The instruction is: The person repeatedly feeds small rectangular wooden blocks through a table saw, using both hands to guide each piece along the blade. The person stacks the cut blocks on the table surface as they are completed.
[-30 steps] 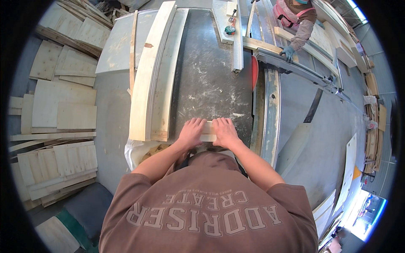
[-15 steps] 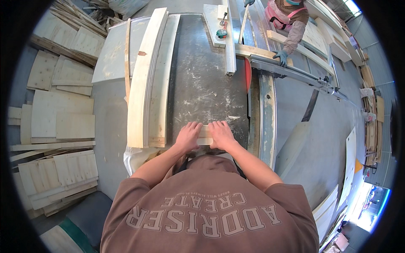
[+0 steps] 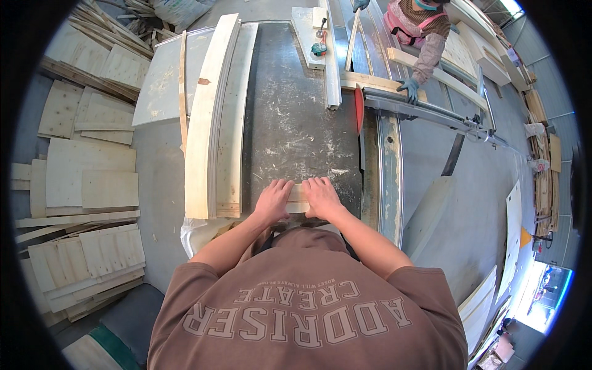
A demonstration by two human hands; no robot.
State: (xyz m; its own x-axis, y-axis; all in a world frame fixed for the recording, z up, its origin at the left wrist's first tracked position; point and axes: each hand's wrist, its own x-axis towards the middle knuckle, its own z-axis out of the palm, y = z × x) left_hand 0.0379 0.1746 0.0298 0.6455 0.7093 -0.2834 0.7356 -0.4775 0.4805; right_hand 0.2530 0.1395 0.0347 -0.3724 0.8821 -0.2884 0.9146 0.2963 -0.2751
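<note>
At the near edge of the dark machine table (image 3: 290, 139), a short stack of pale wood pieces (image 3: 297, 198) lies between my two hands. My left hand (image 3: 272, 201) grips its left end, fingers curled over the top. The right end is held the same way by my right hand (image 3: 322, 198). The undersides and my thumbs are partly hidden, so how many pieces there are is unclear. Left of my hands, long pale boards (image 3: 208, 135) lie stacked lengthwise on the table, beside a lower flat board (image 3: 234, 148).
A red saw guard (image 3: 359, 111) stands at the table's right, near a metal fence (image 3: 333, 80) and a teal-and-orange tool (image 3: 319, 48). Across the saw, a co-worker's gloved hand (image 3: 409, 90) touches a wood strip (image 3: 376, 81). Plywood pieces (image 3: 89, 172) pile up at the left.
My hands keep the same grip on the wood pieces. The co-worker's gloved hand has shifted slightly on the strip, and the view has tilted a little.
</note>
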